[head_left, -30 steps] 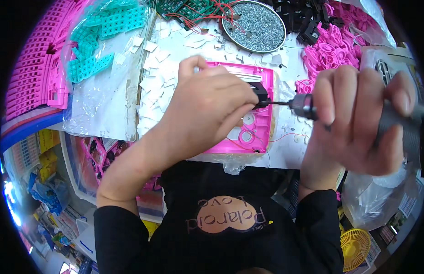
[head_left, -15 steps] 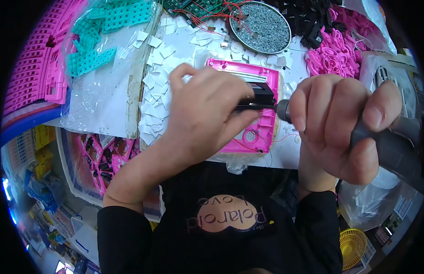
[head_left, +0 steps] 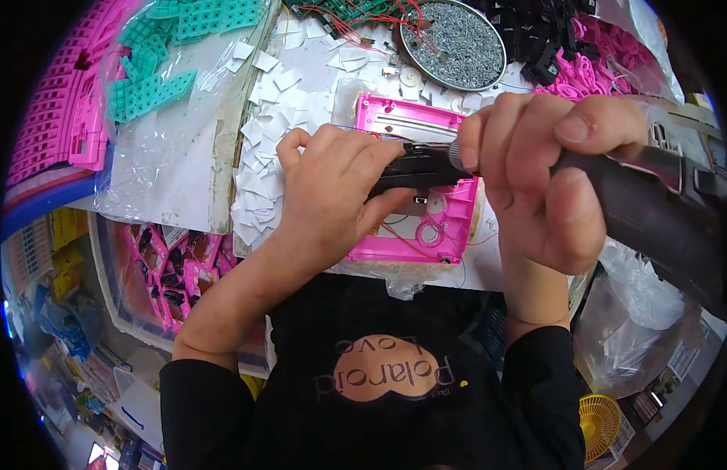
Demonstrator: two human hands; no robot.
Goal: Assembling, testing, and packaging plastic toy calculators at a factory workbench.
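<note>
A pink plastic housing (head_left: 449, 223) lies on the white work surface in front of me. My left hand (head_left: 332, 188) presses a small black block (head_left: 414, 168) onto the housing and grips it between thumb and fingers. My right hand (head_left: 547, 172) is wrapped around a dark grey electric screwdriver (head_left: 653, 211), whose tip end meets the black block under my fingers. Thin red wires (head_left: 402, 239) run across the lower part of the housing.
A round metal dish of screws (head_left: 453, 35) stands at the back, with black parts (head_left: 547, 39) and pink parts (head_left: 594, 66) to its right. White paper squares (head_left: 261, 117) are scattered at the left, beside teal pieces (head_left: 148, 90) in a plastic bag. Pink trays (head_left: 62, 117) sit far left.
My right hand with the screwdriver has moved left and closer to the black block. My left hand has shifted its fingers on the block; the view has shifted slightly.
</note>
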